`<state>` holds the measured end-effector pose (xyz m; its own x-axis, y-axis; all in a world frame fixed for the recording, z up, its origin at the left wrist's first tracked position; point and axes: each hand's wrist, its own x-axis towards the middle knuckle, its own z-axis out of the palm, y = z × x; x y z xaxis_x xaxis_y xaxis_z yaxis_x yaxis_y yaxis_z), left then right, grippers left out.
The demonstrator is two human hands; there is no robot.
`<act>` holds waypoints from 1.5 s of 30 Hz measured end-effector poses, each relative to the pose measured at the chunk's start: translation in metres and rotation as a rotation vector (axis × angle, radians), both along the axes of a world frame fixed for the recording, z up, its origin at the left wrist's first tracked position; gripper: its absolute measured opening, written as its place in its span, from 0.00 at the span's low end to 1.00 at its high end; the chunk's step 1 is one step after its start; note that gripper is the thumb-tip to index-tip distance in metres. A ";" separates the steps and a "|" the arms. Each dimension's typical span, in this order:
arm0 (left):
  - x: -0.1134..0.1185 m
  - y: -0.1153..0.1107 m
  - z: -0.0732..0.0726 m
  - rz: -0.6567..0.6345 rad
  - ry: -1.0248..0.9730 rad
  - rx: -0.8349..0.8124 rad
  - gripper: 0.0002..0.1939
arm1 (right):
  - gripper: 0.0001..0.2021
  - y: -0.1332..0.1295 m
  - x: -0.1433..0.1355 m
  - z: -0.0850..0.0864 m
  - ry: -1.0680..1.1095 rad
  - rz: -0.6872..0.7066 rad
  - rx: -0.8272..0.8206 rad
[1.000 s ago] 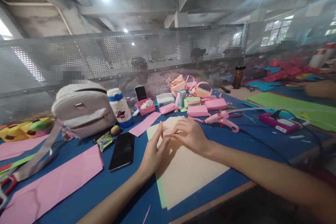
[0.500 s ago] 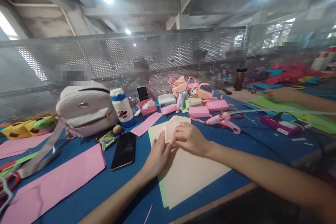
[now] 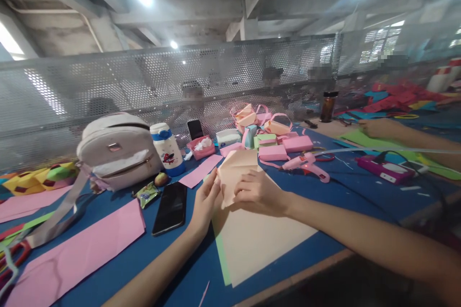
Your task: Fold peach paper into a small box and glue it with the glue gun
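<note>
A small folded piece of peach paper [image 3: 230, 172] is raised over a larger peach sheet [image 3: 270, 244]. My left hand [image 3: 206, 204] pinches its left edge, thumb and fingers close together. Curled over the right side of the folded paper is my right hand [image 3: 261, 193], its fingers bent against the surface; its thumb is hidden. The large sheet lies flat on the blue tabletop, and the edge of a green sheet [image 3: 222, 256] sticks out from under it on the left.
A pink glue gun [image 3: 306, 165] with a lit red light lies right of my hands. Pink paper boxes [image 3: 297, 144] stand behind. Leftward are a phone [image 3: 170, 208], bottle [image 3: 168, 151], backpack [image 3: 118, 158] and pink paper [image 3: 82, 254]. Another person's arm [image 3: 403, 136] reaches in at right.
The folded paper has come up and tilted, showing a broader face. My left hand has moved left to its edge; my right hand has shifted slightly, and the two are now farther apart.
</note>
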<state>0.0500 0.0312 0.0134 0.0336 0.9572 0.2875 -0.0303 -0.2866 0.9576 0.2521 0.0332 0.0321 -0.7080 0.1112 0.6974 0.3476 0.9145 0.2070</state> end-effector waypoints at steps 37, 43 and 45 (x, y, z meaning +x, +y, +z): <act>-0.006 0.007 0.008 0.117 0.044 0.147 0.24 | 0.12 0.006 0.016 0.010 0.111 -0.122 0.094; -0.009 0.010 0.005 0.121 0.073 0.179 0.20 | 0.11 0.011 0.017 0.009 0.169 -0.100 -0.004; -0.010 0.010 0.004 0.148 0.091 0.190 0.20 | 0.10 0.012 0.017 0.007 0.230 -0.097 -0.076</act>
<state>0.0397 0.0416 0.0174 -0.0689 0.8827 0.4649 0.1095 -0.4565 0.8830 0.2688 0.0455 0.0394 -0.5153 0.2288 0.8259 0.4644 0.8845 0.0447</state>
